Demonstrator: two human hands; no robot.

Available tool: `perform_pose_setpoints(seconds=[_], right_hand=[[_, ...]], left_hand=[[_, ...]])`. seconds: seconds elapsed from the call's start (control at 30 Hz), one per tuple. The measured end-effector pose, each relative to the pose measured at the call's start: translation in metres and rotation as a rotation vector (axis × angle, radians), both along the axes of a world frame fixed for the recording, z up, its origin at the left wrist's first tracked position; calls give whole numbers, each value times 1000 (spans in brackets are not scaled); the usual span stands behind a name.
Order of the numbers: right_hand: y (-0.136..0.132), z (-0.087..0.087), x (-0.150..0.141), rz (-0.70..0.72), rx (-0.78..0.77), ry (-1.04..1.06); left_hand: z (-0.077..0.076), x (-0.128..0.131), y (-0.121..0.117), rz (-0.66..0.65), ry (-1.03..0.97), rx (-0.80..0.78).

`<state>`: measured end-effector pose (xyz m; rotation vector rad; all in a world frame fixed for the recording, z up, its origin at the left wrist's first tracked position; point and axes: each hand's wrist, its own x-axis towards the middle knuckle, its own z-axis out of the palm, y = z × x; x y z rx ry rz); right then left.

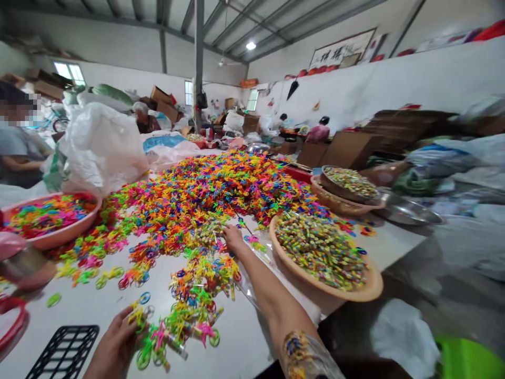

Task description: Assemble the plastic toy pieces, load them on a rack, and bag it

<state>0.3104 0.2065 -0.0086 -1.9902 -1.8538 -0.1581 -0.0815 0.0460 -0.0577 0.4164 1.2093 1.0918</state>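
My left hand point(120, 337) is at the front of the white table, fingers curled round a small yellow plastic piece point(138, 317). Beside it lies a loose row of coloured plastic pieces with rings point(185, 316), some with clear tubes among them. My right hand point(234, 239) reaches forward to the edge of a small heap of wrapped pieces point(209, 231); its fingers are bent, and what they grip is too small to make out. Behind both hands rises a large mound of bright plastic pieces point(232, 179). A clear plastic sleeve point(307, 355) with coloured bits covers my right forearm.
To the right stands a peach basin point(374, 279) full of wrapped pieces, with a stacked bowl point(329, 184) behind it. A pink basin point(84, 223) of coloured pieces is at left, near a black plastic grid point(65, 350). A person point(19, 152) sits across at far left.
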Motion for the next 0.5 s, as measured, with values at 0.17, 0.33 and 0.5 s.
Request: perform_pose_setpoints(seconds=[0.17,0.33,0.5], right_hand=[[10,6,-9,-65,-254,35],[16,8,-25,-128,-344,88],[16,5,-30,-161,-336,170]], left_hand=[[-12,-6,-4,56,-70,-8],[-10,-6,-4,59,-152,-11],[-7,-3,-3,78,-147,4]])
